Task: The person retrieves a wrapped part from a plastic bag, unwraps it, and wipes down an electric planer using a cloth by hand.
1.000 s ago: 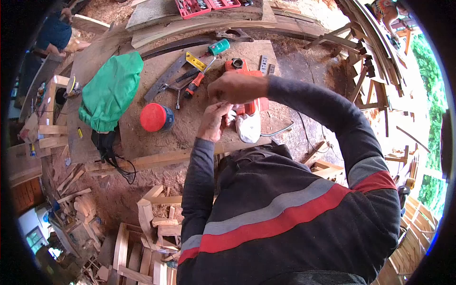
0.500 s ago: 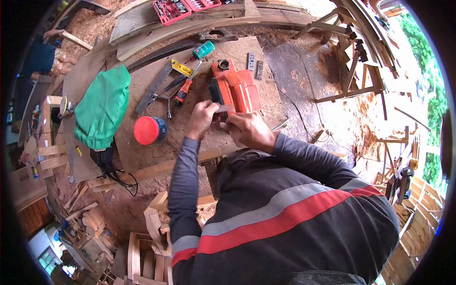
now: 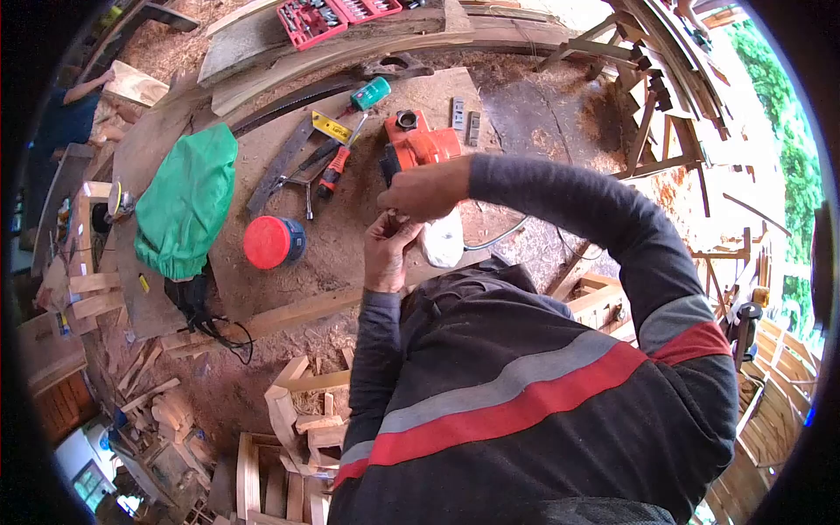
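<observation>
Over the near end of an orange power planer (image 3: 426, 149), my right hand (image 3: 429, 188) reaches across with its fingers closed, hiding much of the tool. Just below it, my left hand (image 3: 389, 249) is closed too, its fingertips meeting those of the right. Whatever sits between the fingers is hidden. A white rounded part (image 3: 443, 241) shows beside my left hand, at the tool's near end, with a cable by it. Left of the planer lie an orange-and-black screwdriver (image 3: 332, 171), a T-shaped wrench (image 3: 306, 194) and a yellow-handled try square (image 3: 332, 128).
A red-lidded jar (image 3: 267, 242) and a green cloth bag (image 3: 188, 201) stand to the left. Two small metal pieces (image 3: 458, 114) lie beyond the planer. A handsaw (image 3: 306, 98), green bottle (image 3: 371, 93) and red socket set (image 3: 311, 19) are farther back. Another person (image 3: 74, 114) is at far left.
My right hand has swung up and over the planer, its elbow now raised outward. My left hand has shifted down and right. The pale strip between my hands is hidden now.
</observation>
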Demonstrator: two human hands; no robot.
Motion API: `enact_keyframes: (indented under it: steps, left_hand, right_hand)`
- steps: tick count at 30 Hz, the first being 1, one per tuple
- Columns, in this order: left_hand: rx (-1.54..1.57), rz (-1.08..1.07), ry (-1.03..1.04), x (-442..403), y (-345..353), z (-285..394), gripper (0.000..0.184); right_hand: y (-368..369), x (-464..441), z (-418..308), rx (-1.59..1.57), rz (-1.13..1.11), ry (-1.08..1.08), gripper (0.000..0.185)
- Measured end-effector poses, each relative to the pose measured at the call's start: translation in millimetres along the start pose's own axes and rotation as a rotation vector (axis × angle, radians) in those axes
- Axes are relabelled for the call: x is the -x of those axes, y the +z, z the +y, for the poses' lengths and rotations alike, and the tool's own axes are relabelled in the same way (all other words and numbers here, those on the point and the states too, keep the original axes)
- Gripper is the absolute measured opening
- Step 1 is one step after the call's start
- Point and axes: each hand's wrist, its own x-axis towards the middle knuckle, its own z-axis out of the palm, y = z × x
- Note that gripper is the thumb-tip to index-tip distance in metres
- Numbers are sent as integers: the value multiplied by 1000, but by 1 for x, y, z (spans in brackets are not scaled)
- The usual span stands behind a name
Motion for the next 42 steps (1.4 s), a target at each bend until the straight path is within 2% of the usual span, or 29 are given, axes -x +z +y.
enact_keyframes:
  steps: [1, 2, 3, 4, 7, 9, 11, 12, 14, 17, 18, 19, 20, 22, 23, 25, 26, 27, 28, 29, 30, 31, 33, 35, 37, 39, 40, 41, 42]
  left_hand:
    - [-3, 3, 2, 2, 2, -5, 12]
    - [-162, 104, 69, 2, 1, -9, 9]
    - [-321, 204, 136, 2, 1, -13, 9]
    - [-500, 294, 211, 1, 7, -15, 14]
    - [-992, 455, 415, 7, 28, -11, 19]
    - [-1016, 464, 473, 2, 27, -21, 15]
    - [-798, 390, 580, -1, 30, -21, 14]
    - [-970, 397, 539, 4, 30, -21, 12]
    - [-1055, 377, 547, 2, 26, -22, 13]
    - [-1200, 299, 561, 1, 23, -17, 16]
    - [-1254, 242, 571, 2, 21, -15, 18]
    - [-1259, 239, 569, 0, 16, -15, 18]
    - [-1192, 169, 506, -4, 10, -16, 17]
    - [-1018, 39, 329, 1, 10, 0, 16]
    - [-815, -21, 156, 1, 6, 8, 15]
    - [-321, -135, -97, -9, -20, -3, 15]
    - [-124, -185, -189, -12, -28, -8, 16]
    - [-129, -186, -187, -13, -29, -11, 16]
    - [-1, -182, -189, -12, -26, -16, 17]
    - [128, -180, -195, -10, -24, -19, 18]
    - [168, -170, -197, -8, -23, -18, 19]
    - [159, -178, -207, -9, -22, -17, 19]
    - [42, -195, -162, -9, -25, -13, 20]
    - [-35, -222, -174, -14, -32, -8, 19]
    - [-102, -259, -182, -18, -33, -4, 19]
    - [-199, -200, -156, -17, -30, -1, 16]
    - [-206, -220, -164, -18, -28, 0, 16]
    - [-211, -201, -117, -18, -26, 1, 15]
    - [-211, -177, -72, -16, -25, 0, 15]
  right_hand:
    - [-8, -11, 1, 69, -139, 19, 23]
    - [0, -26, 11, 170, -154, -101, 25]
    - [10, -35, 19, 173, -150, -102, 25]
    - [11, -42, 18, 212, -239, -78, 24]
    - [9, -48, 18, 299, -375, -42, 25]
    - [9, -44, 15, 229, -286, 154, 28]
    - [1, -42, 10, 191, -308, 216, 30]
    - [-3, -41, 8, 226, -326, 234, 30]
    - [-6, -45, 10, 263, -336, 257, 30]
    - [-5, -56, 20, 347, -428, 106, 29]
    - [-2, -62, 25, 622, -541, -190, 27]
    - [-6, -62, 21, 893, -643, -495, 26]
    - [-6, -55, 18, 890, -639, -493, 26]
    - [-5, -28, 5, 253, -146, 166, 22]
    - [-6, -15, 1, 250, -158, 161, 22]
    - [-4, 11, -9, 81, 543, -24, 20]
    - [-4, 28, -21, 42, 475, 97, 18]
    - [-1, 47, -33, 7, 411, 224, 16]
    - [19, 59, -30, 67, 369, 263, 18]
    - [45, 65, -20, -4, 466, 163, 20]
    - [49, 68, -30, -15, 493, 204, 20]
    - [50, 70, -37, -27, 519, 245, 19]
    - [56, 66, -36, 7, 541, 197, 19]
    - [52, 61, -42, 108, 392, 285, 18]
    - [47, 58, -45, 160, 403, 302, 18]
    - [35, 54, -48, 188, 213, 353, 18]
    - [34, 51, -46, 223, 273, 256, 17]
    - [34, 49, -45, 222, 282, 279, 17]
    - [35, 46, -45, 275, 194, 270, 16]
